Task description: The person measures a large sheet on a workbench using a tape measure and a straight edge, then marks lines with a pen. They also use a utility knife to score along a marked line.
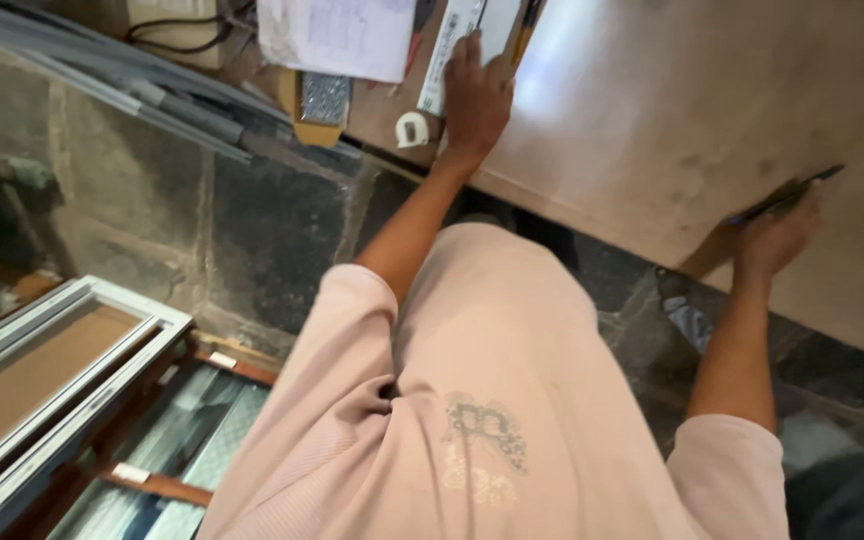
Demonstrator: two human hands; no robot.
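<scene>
Big pale wooden board fills the upper right, lying flat like a worktop, its near edge running diagonally above the dark stone floor. The person in the pink shirt leans right over it, both arms stretched out.

Down at the lower left, a white frame with a brown panel lies flat, out of the way of the work. Grey lengths of profile lie in a bundle along the top left, beside a sheet of white paper.

Now the hands. The left hand lies flat, fingers spread, pressing on a long white ruler-like strip at the board's far corner, I'd judge to keep it from sliding. Just beside its wrist sits a small tape measure, close enough to grab.

The right hand is closed around a dark pencil, tip angled onto the board's surface near the front edge, held low like a marking grip.
</scene>
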